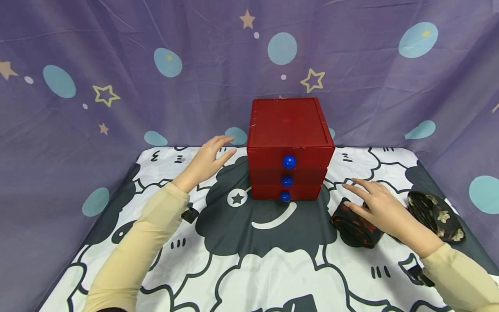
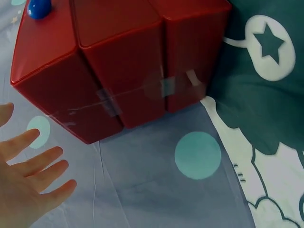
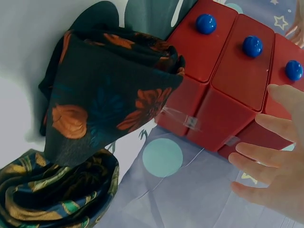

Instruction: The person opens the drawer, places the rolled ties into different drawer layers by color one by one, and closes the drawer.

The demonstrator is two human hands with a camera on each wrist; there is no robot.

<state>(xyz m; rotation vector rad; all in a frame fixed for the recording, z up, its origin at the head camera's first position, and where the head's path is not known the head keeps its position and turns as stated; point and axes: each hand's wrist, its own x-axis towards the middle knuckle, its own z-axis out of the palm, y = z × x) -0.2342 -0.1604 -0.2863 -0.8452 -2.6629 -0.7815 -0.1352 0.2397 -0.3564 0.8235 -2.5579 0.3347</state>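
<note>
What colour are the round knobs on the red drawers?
The round knobs are blue, clearest in the right wrist view.

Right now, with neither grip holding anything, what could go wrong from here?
The folded orange-flowered cloth might come undone if the right grip catches only one layer; several layers show at its end. The red cabinet might slide if its top drawer is pulled, since the left grip is apart from it. The top blue knob is round and looks smooth, so a hold might slip.
</note>
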